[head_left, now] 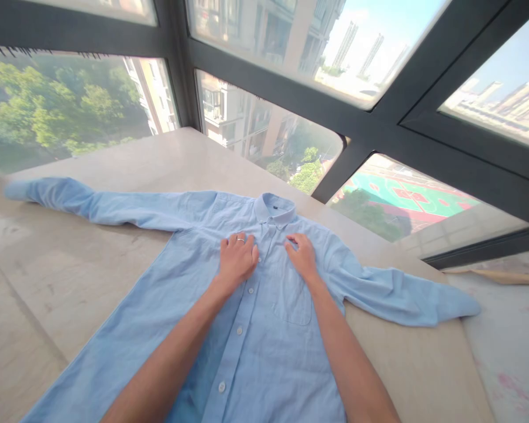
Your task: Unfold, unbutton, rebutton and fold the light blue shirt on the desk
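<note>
A light blue button-up shirt (pixel 264 346) lies front side up, its collar (pixel 274 210) away from me and both sleeves stretched out sideways. My left hand (pixel 238 258) rests on the chest just left of the button placket, fingers loosely bent and a ring on one of them. Its thumb lies beside a button near the placket's top. Across the placket, my right hand (pixel 302 255) touches the cloth above the chest pocket (pixel 292 302). A gap shows between that hand's thumb and forefinger. White buttons (pixel 239 331) run down the front.
The shirt is spread on a beige stone ledge (pixel 127 158) with a seam at left. Dark window frames (pixel 264 88) border its far side. Toward the right edge is a pale surface with faint pink marks (pixel 511 352). Trees, buildings and a sports court show outside.
</note>
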The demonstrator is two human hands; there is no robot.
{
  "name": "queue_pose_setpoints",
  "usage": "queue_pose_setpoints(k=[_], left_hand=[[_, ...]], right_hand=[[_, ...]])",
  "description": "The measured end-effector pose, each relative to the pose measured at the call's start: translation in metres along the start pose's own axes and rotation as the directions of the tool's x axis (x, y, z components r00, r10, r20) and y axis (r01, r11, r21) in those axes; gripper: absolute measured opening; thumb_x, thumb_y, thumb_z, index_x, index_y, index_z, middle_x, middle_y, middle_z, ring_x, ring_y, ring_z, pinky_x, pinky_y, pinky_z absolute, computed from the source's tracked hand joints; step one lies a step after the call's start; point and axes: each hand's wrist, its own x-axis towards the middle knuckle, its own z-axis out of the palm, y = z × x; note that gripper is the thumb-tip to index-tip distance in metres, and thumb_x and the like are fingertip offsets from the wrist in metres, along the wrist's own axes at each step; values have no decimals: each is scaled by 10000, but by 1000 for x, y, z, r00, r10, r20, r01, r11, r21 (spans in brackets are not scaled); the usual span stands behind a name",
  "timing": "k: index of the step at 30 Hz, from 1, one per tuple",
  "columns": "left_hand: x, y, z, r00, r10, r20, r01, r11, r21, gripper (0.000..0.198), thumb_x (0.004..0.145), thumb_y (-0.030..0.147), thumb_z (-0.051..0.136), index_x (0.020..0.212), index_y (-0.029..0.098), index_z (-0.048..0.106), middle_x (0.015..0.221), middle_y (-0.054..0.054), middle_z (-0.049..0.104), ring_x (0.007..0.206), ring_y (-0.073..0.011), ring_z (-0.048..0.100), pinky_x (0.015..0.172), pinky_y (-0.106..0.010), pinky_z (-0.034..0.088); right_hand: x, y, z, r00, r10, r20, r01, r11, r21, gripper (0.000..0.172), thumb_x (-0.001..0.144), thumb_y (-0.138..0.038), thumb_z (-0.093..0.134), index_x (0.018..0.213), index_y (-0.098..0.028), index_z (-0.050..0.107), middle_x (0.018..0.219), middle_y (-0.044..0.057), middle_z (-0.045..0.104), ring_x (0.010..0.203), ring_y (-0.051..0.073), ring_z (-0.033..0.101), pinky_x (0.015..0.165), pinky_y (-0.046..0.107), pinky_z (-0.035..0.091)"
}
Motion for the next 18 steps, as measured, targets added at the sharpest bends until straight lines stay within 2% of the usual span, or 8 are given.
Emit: queue_pose_setpoints(k=[2, 4, 6, 8, 11, 14, 16, 18], left_hand=[[18, -1, -10, 996, -39, 78, 41, 999, -27, 381, 944, 241, 365, 1154, 193, 680, 1179, -155, 652, 1107, -322, 575, 889, -465, 466], [35, -2, -19, 988, -17, 153, 37, 991, -130, 384, 918, 185, 388, 1165, 193, 681, 1117, -138, 670, 1078, -283, 601, 881, -398, 484], [51, -2, -24, 986, 65, 156, -22, 963, -267, 424, 898, 138, 403, 1237, 197, 650, 1131, -111, 673, 1070, -229, 620, 900, -324, 484], [65, -1, -25, 985, 135, 104, -91, 935, -342, 458, 877, 89, 400, 1243, 212, 647, 1170, -84, 668, 1066, -194, 631, 895, -278, 485], [87, 0, -20, 987, 152, 61, -123, 933, -338, 504, 833, 21, 392, 1209, 222, 660, 1230, -67, 659, 1097, -188, 630, 905, -270, 490], [111, -2, -11, 975, 203, 89, -169, 940, -298, 565, 813, 1, 410, 1295, 229, 599, 1391, -58, 577, 1235, -191, 565, 993, -285, 456], [126, -5, -6, 943, 307, 128, -266, 926, -267, 586, 825, 26, 441, 1365, 236, 533, 1481, -58, 491, 1302, -195, 514, 1019, -291, 439], [138, -8, -3, 896, 406, 182, -360, 902, -239, 577, 832, 66, 488, 1380, 245, 513, 1460, -63, 514, 1276, -206, 536, 986, -288, 455]], right_hand=[[5, -6, 0, 998, 56, 21, -56, 998, 3, 301, 808, -245, 526, 1077, -196, 651, 1046, 96, 655, 908, 236, 616, 903, 432, 486], [12, -16, 1, 997, 71, 14, -71, 997, 27, 408, 803, -217, 511, 1199, -190, 604, 1112, 109, 642, 876, 228, 623, 882, 432, 499], [19, -29, 5, 1000, 15, -6, -15, 997, 76, 464, 812, -196, 494, 1271, -195, 561, 1156, 109, 634, 929, 233, 623, 901, 429, 499], [27, -42, 11, 996, -89, 4, 88, 988, 129, 469, 811, -158, 470, 1268, -211, 563, 1165, 93, 638, 1025, 233, 610, 945, 414, 489], [38, -52, 22, 983, -178, 40, 170, 975, 140, 541, 759, -62, 412, 1248, -219, 580, 1215, 81, 632, 1143, 223, 578, 1002, 396, 466], [49, -46, 30, 991, -124, 52, 119, 989, 93, 651, 711, -28, 403, 1325, -199, 533, 1334, 96, 590, 1225, 246, 546, 1024, 424, 456], [56, -37, 34, 991, -102, 88, 95, 992, 80, 712, 696, -30, 424, 1385, -196, 485, 1402, 100, 548, 1266, 266, 523, 1024, 440, 458], [61, -27, 36, 986, -105, 126, 95, 992, 81, 755, 684, -32, 438, 1418, -205, 453, 1416, 96, 538, 1276, 271, 517, 1027, 448, 456]])
